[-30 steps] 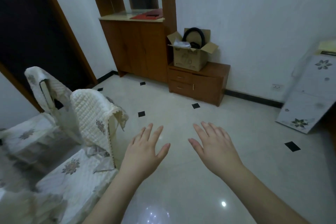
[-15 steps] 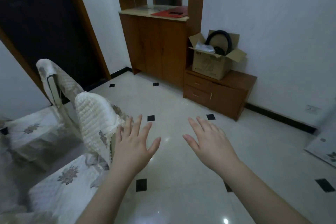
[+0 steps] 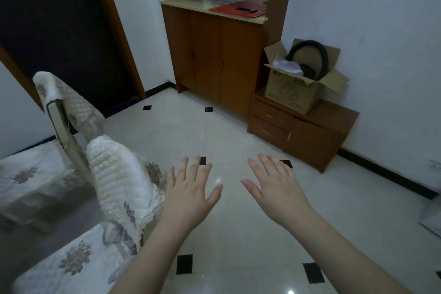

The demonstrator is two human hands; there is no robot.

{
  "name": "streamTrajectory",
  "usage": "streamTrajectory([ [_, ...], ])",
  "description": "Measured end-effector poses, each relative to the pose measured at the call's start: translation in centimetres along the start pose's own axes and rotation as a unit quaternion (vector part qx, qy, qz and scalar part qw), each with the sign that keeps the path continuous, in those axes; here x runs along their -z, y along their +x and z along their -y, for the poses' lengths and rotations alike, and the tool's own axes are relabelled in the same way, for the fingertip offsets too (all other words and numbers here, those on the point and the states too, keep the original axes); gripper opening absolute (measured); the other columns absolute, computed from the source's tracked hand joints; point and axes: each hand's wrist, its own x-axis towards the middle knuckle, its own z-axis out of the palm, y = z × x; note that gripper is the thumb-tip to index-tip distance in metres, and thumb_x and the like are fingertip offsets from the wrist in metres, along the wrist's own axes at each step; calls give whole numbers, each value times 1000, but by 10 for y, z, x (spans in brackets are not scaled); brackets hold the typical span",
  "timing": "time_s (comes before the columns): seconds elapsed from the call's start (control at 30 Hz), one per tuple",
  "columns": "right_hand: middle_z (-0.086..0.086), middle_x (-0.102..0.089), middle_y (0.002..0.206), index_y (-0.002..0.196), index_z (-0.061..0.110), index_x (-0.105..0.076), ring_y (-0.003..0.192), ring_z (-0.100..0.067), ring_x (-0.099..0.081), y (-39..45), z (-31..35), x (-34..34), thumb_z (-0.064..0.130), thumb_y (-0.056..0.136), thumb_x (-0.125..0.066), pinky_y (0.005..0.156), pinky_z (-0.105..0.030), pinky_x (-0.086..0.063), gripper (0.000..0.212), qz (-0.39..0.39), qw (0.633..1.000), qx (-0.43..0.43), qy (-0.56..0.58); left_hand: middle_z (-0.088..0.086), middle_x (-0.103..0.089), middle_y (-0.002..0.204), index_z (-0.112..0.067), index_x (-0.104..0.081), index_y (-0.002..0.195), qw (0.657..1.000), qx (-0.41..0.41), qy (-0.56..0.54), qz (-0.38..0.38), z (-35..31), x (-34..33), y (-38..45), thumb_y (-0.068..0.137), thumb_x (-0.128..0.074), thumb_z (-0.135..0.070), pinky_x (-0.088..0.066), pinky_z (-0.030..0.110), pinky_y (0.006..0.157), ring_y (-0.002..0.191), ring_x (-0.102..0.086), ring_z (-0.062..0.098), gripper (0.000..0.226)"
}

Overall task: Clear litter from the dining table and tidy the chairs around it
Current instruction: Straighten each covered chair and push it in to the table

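Two chairs with white quilted floral covers stand at the left. The near chair (image 3: 114, 188) has its backrest just left of my left hand (image 3: 191, 191). The far chair (image 3: 64, 107) stands behind it by the dark doorway. My left hand is held out flat, fingers spread, holding nothing, its edge close to the near chair's backrest; contact cannot be told. My right hand (image 3: 276, 188) hovers over the floor, fingers straight and empty. The dining table is not in view.
A wooden cabinet (image 3: 214, 55) with a red folder (image 3: 238, 8) on top stands against the far wall. A low drawer unit (image 3: 303, 131) beside it carries an open cardboard box (image 3: 296, 86). Pale tiled floor (image 3: 214, 131) stretches ahead. A dark doorway (image 3: 47, 26) is at left.
The view has swung left and moved forward. The cabinet and box shifted right in the picture. Both hands stay spread and empty, the left now nearer the near chair's backrest.
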Motion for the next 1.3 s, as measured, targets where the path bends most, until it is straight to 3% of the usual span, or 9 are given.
streamTrajectory([
  [0.07, -3, -24, 158, 150, 28, -25, 145, -24, -18, 28, -4, -5, 73, 77, 18, 116, -41, -15, 96, -2, 1000, 11, 1, 6, -46, 145, -24, -56, 130, 1000, 12, -9, 7, 8, -9, 17, 86, -32, -57, -28, 58, 109, 136, -39, 33, 60],
  [0.13, -2, -23, 158, 151, 28, -22, 145, -23, -18, 56, -9, -11, 73, 75, 22, 116, -40, -15, 99, 6, 1000, 25, -2, 6, -43, 148, -23, -54, 131, 999, 37, -20, 21, 17, -19, 35, 85, -29, -54, -25, 58, 110, 138, -35, 33, 62],
  [0.33, 0, -13, 161, 153, 30, -11, 147, -20, -9, 152, -21, -25, 64, 87, -3, 117, -35, -7, 74, 35, 996, 80, 29, 1, -22, 158, -27, -37, 144, 994, 108, -29, 15, 39, -38, 105, 82, -8, -56, -6, 50, 116, 147, -14, 27, 74],
  [0.47, 0, -17, 160, 152, 30, -12, 146, -21, -12, 217, -27, -29, 68, 85, 3, 117, -35, -8, 79, 41, 990, 133, 38, 2, -19, 159, -28, -31, 146, 985, 168, -24, 13, 47, -38, 149, 83, -2, -53, -7, 48, 117, 147, -11, 27, 74],
  [0.57, -1, -19, 159, 152, 29, -15, 146, -21, -14, 261, -30, -34, 66, 82, 8, 117, -37, -10, 82, 55, 983, 172, 42, 6, -35, 153, -24, -42, 141, 978, 207, -5, 1, 51, -39, 173, 89, -15, -47, -21, 51, 114, 142, -27, 31, 63],
  [0.67, -2, -18, 159, 152, 28, -14, 146, -21, -13, 298, -24, -41, 64, 92, -5, 117, -36, -9, 71, 76, 974, 210, 48, 10, -50, 142, -22, -50, 135, 971, 238, 11, -8, 62, -41, 184, 88, -30, -37, -37, 53, 105, 132, -44, 35, 53],
  [0.97, -2, -19, 159, 152, 28, -13, 146, -21, -14, 376, 48, -67, 72, 75, 21, 117, -37, -10, 95, 92, 937, 332, 54, 6, -51, 139, -20, -48, 136, 931, 361, 35, -28, 122, -52, 191, 84, -38, -36, -38, 49, 105, 131, -44, 27, 55],
  [1.17, -4, -22, 158, 152, 26, -16, 145, -22, -17, 423, 113, -75, 61, 83, 5, 116, -36, -12, 80, 89, 906, 413, 38, 8, -54, 135, -19, -49, 132, 900, 434, 27, -31, 172, -60, 198, 82, -39, -45, -40, 52, 102, 127, -47, 32, 57],
  [1.3, -6, -33, 153, 150, 23, -27, 143, -24, -26, 449, 150, -76, 57, 88, -4, 114, -40, -21, 74, 91, 885, 456, 23, 11, -54, 136, -17, -52, 133, 878, 475, 26, -48, 198, -58, 202, 83, -38, -52, -38, 53, 103, 127, -47, 35, 62],
])
